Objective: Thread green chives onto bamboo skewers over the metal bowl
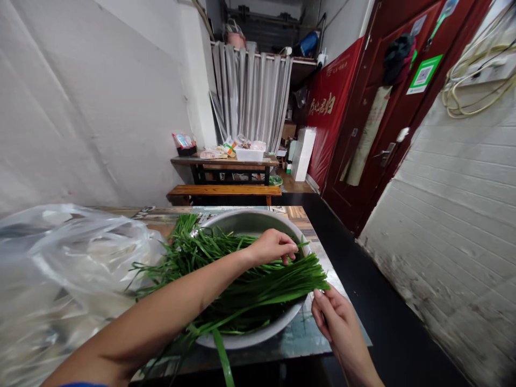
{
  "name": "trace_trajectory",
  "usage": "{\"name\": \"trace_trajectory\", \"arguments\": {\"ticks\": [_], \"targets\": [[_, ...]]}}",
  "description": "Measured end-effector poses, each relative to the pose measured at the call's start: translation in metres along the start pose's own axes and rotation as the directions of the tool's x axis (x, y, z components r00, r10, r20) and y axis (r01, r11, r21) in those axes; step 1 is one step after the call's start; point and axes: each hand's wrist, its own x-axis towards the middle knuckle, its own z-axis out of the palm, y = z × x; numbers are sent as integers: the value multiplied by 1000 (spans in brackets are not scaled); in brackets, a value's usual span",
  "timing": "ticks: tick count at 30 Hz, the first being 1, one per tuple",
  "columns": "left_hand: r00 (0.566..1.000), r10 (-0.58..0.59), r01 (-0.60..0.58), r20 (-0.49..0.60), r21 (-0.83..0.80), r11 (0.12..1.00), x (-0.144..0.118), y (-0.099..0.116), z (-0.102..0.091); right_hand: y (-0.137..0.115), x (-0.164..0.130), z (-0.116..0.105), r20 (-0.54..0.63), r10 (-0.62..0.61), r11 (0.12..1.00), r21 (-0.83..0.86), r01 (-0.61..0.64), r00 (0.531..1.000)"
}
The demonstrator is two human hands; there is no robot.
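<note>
Chives fill our metal basin. Left hand pinches leaves at 12 o'clock; right hand, at 4 o'clock, grips leaf tips.

Bare forearms, bare hands; left hand, right hand; blue sleeve edge at left arm

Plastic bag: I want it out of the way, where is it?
The plastic bag lies on the table's left side, beside the greens in the metal bowl.
</note>
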Motion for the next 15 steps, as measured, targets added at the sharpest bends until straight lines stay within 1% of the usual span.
{"name": "trace_trajectory", "arguments": {"ticks": [4, 9, 13, 15], "targets": [[1000, 18, -18, -7, 15, 1000, 0, 0, 3, -2, 0, 1, 4, 8, 1000, 12, -8, 1000], [1000, 10, -10, -28, 13, 1000, 0, -4, 5, -2, 0, 2, -10, 16, 999, 29, -15, 1000], [1000, 6, -7, -30, -43, 999, 1, -8, 6, -1, -1, 2, -19, 27, 999, 33, -26, 999], [999, 3, -7, -52, -75, 997, 1, -8, 7, 1, -1, 1, -24, 40, 998, 41, -39, 999]]}}
